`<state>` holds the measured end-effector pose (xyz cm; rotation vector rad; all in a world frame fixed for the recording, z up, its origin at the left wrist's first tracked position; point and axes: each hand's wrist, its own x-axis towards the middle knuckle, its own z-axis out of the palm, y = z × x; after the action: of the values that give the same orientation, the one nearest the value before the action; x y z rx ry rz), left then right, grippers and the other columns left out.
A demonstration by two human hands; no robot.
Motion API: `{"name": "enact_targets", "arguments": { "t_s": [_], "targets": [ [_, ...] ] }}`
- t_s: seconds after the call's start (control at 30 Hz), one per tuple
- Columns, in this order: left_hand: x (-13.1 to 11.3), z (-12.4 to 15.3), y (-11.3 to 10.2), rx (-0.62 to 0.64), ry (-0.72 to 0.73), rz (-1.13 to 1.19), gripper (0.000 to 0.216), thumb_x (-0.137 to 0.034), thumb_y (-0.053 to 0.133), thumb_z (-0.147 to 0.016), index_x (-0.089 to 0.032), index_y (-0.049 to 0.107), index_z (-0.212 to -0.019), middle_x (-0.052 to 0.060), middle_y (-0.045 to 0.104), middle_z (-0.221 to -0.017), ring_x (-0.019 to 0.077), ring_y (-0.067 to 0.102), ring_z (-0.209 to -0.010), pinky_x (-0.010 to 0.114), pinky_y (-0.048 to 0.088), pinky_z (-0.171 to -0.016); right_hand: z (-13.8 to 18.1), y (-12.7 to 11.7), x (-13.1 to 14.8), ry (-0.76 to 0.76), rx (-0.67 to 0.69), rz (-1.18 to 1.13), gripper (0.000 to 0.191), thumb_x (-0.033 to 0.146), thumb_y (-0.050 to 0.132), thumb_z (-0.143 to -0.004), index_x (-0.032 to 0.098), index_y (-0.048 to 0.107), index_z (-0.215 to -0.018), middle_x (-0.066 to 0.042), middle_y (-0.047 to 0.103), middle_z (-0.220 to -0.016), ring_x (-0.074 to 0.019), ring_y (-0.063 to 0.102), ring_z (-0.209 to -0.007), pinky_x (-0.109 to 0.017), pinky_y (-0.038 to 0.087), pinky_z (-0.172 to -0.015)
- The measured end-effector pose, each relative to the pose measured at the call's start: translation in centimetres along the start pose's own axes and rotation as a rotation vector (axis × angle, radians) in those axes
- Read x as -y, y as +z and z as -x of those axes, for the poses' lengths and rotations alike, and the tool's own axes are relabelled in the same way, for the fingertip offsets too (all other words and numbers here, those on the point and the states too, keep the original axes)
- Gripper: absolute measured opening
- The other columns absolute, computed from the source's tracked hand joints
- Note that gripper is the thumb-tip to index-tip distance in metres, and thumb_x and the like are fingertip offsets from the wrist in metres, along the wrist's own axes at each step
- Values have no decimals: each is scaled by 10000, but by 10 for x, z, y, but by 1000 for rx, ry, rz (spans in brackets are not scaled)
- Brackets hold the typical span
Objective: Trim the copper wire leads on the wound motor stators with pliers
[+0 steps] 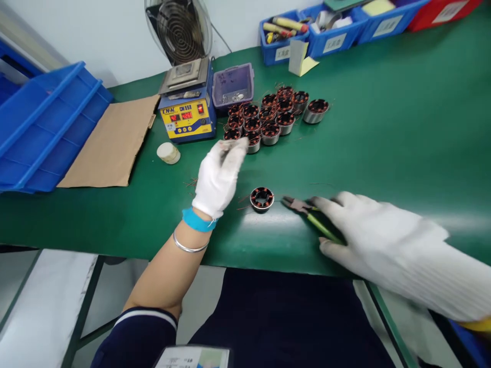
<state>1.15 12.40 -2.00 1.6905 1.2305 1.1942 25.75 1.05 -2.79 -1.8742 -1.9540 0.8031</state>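
My left hand [220, 176], in a white glove, reaches to the front of a cluster of motor stators [270, 133] with copper windings. Its fingers are bent together at the nearest stators; what lies between the fingertips is hidden. A single stator [262, 199] with a black and copper core sits apart on the green table, between my hands. My right hand [360, 230], also gloved and slightly blurred, has its fingers and thumb around the green handles of wire cutters [297, 204]. Their jaws point left toward the single stator.
A blue and yellow soldering station [187, 115] stands behind my left hand, beside a purple tray [233, 87] and a small white round jar [168, 153]. Cardboard [111, 143] and a blue crate [49, 128] lie left. Blue tool bins [286, 51] and a fan [180, 30] line the back.
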Motion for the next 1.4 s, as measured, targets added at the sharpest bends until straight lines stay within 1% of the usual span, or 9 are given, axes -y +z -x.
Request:
{"name": "enact_targets", "arguments": {
  "t_s": [0.13,0.23,0.47,0.6,0.87,0.97,1.1,1.27,1.4],
  "targets": [
    [13,-4,0,-118,-24,34,432,-585,567,-911,-182,688,-1007,113,755,-1078,255,717,-1070,411,573,-995,-19,14,48,-408,-85,420,522,394,703,-770,191,676,-1251,-177,647,-1266,-361,598,-1115,-521,485,-949],
    [16,-7,3,-152,-61,36,490,-638,576,-878,-174,682,-995,102,753,-1049,232,713,-1000,358,586,-900,-45,24,78,-529,58,484,358,422,650,-865,181,698,-1126,-172,647,-1276,-348,608,-1121,-494,493,-918],
    [10,-7,4,-162,-111,85,488,-608,660,-790,-160,688,-983,111,758,-1037,239,705,-986,390,560,-943,-51,25,83,-394,55,488,322,451,636,-892,200,691,-1086,-111,709,-1045,-257,676,-835,-320,454,-606],
    [5,-4,8,-179,-62,70,450,-569,686,-778,-157,693,-959,110,773,-1004,250,717,-971,416,565,-955,-45,9,70,-284,-1,411,230,436,661,-875,264,698,-1022,-42,732,-1081,-209,692,-880,-286,448,-647],
    [3,0,20,-110,-84,108,352,-499,679,-774,-175,681,-913,89,783,-910,226,727,-858,382,587,-848,-68,-84,-61,371,-388,376,273,509,658,-828,245,726,-849,-136,715,-891,-305,666,-819,-453,460,-694],
    [2,7,22,-49,-99,82,357,-495,681,-796,-184,690,-970,90,792,-983,228,735,-920,388,574,-901,-76,-105,-92,469,-592,435,485,558,629,-834,264,692,-1214,-236,619,-1309,-462,583,-1182,-626,434,-840],
    [-5,18,23,111,-13,-100,288,-452,694,-822,-192,708,-943,78,793,-984,229,734,-939,374,566,-889,-101,-90,-77,308,-518,472,744,471,669,-855,182,490,-1517,-294,423,-1578,-513,464,-1379,-647,433,-988],
    [-7,27,26,463,88,-361,294,-426,701,-860,-182,729,-1020,83,789,-1039,248,738,-960,381,580,-874,-155,-58,-29,59,-343,507,518,434,651,-957,252,572,-1435,-145,498,-1557,-317,547,-1336,-547,495,-1078],
    [-6,21,24,449,10,-492,339,-421,685,-895,-175,716,-1126,96,772,-1141,261,734,-1032,406,584,-936,-171,-60,-6,59,-250,534,397,438,627,-986,201,640,-1305,-99,641,-1346,-236,648,-1142,-467,573,-963]
  ]
}}
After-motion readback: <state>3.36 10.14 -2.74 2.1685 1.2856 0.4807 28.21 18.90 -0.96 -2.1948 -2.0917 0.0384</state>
